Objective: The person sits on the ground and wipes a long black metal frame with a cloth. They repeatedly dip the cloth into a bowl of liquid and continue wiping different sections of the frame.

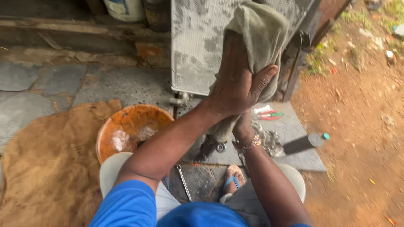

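Seated over a wrench (183, 181) and an orange bowl (126, 128), a person reaches forward: the right hand (243, 128) grips the cloth's lower end, while the left hand (237, 82), higher and farther, clasps the cloth (263, 31) against the upright radiator (198, 46).

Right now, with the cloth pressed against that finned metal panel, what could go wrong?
1. The left hand pushes the grey-green cloth on the upright finned panel; hard pressure might bend fins or tip the panel.
2. The orange basin sits by the person's knee and could be knocked over.
3. The metal rod and pliers lie near the sandalled foot: possible trip or slip.
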